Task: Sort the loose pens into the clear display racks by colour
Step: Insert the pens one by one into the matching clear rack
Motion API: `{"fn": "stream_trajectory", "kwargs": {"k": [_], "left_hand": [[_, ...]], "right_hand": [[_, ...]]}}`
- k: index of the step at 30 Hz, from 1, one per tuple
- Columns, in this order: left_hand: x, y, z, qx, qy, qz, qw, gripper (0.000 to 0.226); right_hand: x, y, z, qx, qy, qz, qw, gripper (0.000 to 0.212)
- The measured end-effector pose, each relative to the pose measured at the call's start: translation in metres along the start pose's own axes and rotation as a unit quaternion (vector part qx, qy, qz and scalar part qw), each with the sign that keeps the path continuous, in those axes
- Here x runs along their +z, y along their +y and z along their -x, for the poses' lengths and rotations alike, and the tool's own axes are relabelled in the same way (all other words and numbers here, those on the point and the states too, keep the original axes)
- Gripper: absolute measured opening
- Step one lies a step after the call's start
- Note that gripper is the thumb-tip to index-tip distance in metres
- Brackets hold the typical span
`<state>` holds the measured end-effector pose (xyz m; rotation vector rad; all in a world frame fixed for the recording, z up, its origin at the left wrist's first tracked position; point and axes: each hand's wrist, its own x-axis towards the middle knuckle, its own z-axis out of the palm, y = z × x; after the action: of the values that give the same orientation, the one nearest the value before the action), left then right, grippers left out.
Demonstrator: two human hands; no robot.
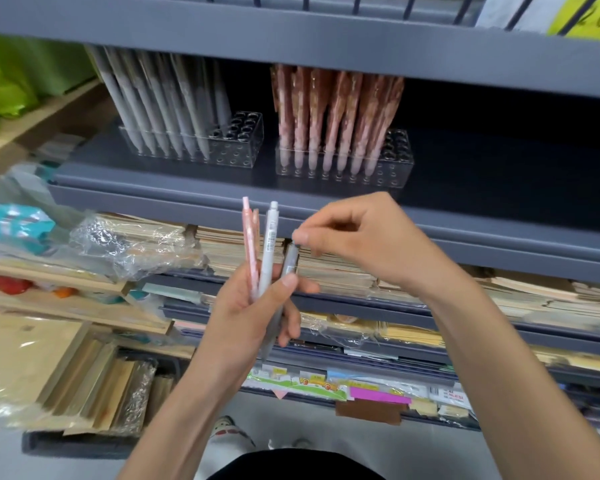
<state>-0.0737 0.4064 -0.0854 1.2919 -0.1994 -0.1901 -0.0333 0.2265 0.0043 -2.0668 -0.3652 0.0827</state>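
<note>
My left hand (253, 313) grips a small bunch of pens upright: a pink pen (250, 237), a light grey pen (269, 247) and a darker grey pen (289, 259). My right hand (361, 237) pinches the top end of the darker grey pen with thumb and fingertips. On the dark shelf behind stand two clear racks: the left rack (236, 143) holds several grey pens and has free holes at its right end, the right rack (395, 161) holds several pink pens and also has free holes at its right end.
The grey shelf edge (187, 199) runs just behind my hands, and an upper shelf (291, 39) hangs low over the racks. Below lie stacked notebooks (326, 268) and crinkled plastic wrap (136, 244). Green bags (4, 81) sit at far left.
</note>
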Motion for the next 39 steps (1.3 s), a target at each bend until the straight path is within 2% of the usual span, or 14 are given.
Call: {"fn": "stream_trajectory", "kwargs": {"k": [2, 6, 9, 13, 17, 21, 24, 26, 30, 32, 34, 37, 39], "left_hand": [[-0.002, 0.001, -0.001, 0.003, -0.006, 0.006, 1.0, 0.018], [-0.008, 0.005, -0.001, -0.012, -0.005, 0.008, 1.0, 0.026], [-0.018, 0.006, -0.001, -0.021, 0.0, 0.002, 1.0, 0.022], [-0.033, 0.009, -0.003, -0.032, 0.007, 0.001, 0.999, 0.018], [-0.054, 0.016, -0.01, -0.017, 0.031, -0.012, 0.999, 0.015], [-0.08, 0.029, -0.02, -0.009, 0.046, -0.025, 0.999, 0.015], [-0.097, 0.038, -0.027, -0.004, 0.036, -0.029, 0.999, 0.017], [-0.109, 0.044, -0.031, -0.006, 0.031, -0.02, 0.999, 0.019], [-0.133, 0.052, -0.037, -0.017, 0.019, 0.006, 1.0, 0.026], [-0.144, 0.053, -0.038, -0.022, 0.009, 0.012, 1.0, 0.024], [-0.154, 0.052, -0.039, -0.029, 0.0, 0.014, 0.999, 0.021], [-0.167, 0.051, -0.041, -0.038, -0.015, 0.015, 0.999, 0.019], [-0.173, 0.052, -0.042, -0.042, -0.026, 0.02, 0.999, 0.018]], "right_hand": [[0.004, 0.0, -0.001, 0.013, -0.013, -0.018, 1.0, 0.012], [0.009, 0.002, -0.002, 0.019, -0.005, -0.062, 0.998, 0.006], [0.011, 0.003, -0.007, 0.024, 0.065, -0.097, 0.993, 0.006], [0.022, -0.003, -0.019, 0.012, 0.194, -0.163, 0.967, 0.012], [0.053, -0.014, -0.032, 0.044, 0.212, -0.202, 0.955, 0.007], [0.081, -0.024, -0.045, 0.101, 0.155, -0.119, 0.976, 0.011], [0.09, -0.035, -0.057, 0.097, 0.152, -0.12, 0.976, 0.009], [0.089, -0.044, -0.068, 0.086, 0.19, -0.134, 0.969, 0.005], [0.09, -0.062, -0.089, 0.025, 0.347, -0.165, 0.923, 0.006], [0.094, -0.066, -0.097, 0.006, 0.427, -0.143, 0.893, 0.005], [0.1, -0.065, -0.107, 0.016, 0.479, -0.076, 0.874, 0.005], [0.106, -0.062, -0.123, 0.041, 0.482, 0.045, 0.874, 0.022], [0.111, -0.064, -0.134, 0.006, 0.468, 0.088, 0.879, 0.014]]}}
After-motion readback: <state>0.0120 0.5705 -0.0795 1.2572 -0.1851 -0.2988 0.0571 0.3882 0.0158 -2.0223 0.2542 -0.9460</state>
